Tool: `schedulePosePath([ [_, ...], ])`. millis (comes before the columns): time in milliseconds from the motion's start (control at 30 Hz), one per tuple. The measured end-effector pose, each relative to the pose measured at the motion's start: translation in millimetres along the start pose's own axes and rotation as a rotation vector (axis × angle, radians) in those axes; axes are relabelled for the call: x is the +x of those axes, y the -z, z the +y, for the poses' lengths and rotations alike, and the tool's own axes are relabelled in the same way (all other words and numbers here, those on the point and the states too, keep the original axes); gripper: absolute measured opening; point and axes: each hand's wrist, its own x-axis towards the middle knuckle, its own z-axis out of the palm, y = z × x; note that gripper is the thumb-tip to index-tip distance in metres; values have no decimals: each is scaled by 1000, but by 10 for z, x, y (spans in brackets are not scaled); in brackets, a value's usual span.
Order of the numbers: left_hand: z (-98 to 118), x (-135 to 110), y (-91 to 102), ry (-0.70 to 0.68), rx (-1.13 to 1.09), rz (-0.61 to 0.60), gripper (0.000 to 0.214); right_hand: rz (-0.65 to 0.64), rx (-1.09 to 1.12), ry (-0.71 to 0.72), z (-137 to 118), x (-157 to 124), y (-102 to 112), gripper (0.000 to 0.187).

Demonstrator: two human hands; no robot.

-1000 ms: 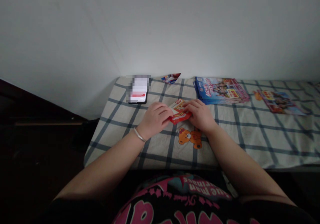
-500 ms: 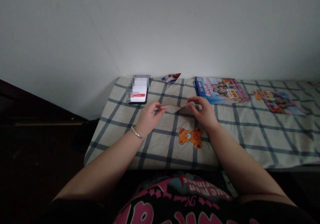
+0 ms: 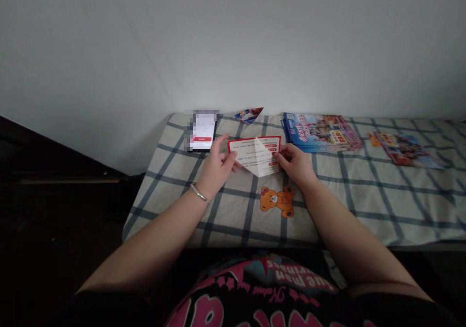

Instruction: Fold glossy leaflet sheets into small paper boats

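A folded paper leaflet (image 3: 257,155), white with a red border and small print, is held up between both hands above a checked cloth (image 3: 349,196). My left hand (image 3: 215,167) pinches its left edge; a silver bangle sits on that wrist. My right hand (image 3: 294,163) pinches the right edge. The leaflet's lower part comes to a folded point, and its printed face is turned toward me.
A phone (image 3: 202,130) with a lit screen lies at the cloth's far left. A small folded paper shape (image 3: 249,114) sits by the wall. A stack of colourful leaflets (image 3: 320,131) and a single one (image 3: 407,148) lie to the right. An orange bear print (image 3: 277,200) marks the cloth.
The leaflet was pressed flat on the cloth under both hands, red side up. It was then lifted edge-on and is now turned up, showing its white printed side.
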Motion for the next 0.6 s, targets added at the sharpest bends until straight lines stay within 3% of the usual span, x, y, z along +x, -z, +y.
schedulePosePath([
  [133, 80, -48, 47, -65, 248, -28, 43, 41, -200, -21, 23, 12, 31, 16],
  [267, 143, -35, 43, -331, 523, -87, 27, 8, -317, -24, 17, 11, 44, 18],
  [400, 116, 11, 1, -554, 636, -215, 24, -57, -342, 8, 8, 9, 50, 23],
  [600, 58, -4, -40, -602, 727, -333, 35, -90, -368, 68, -73, -25, 60, 48],
])
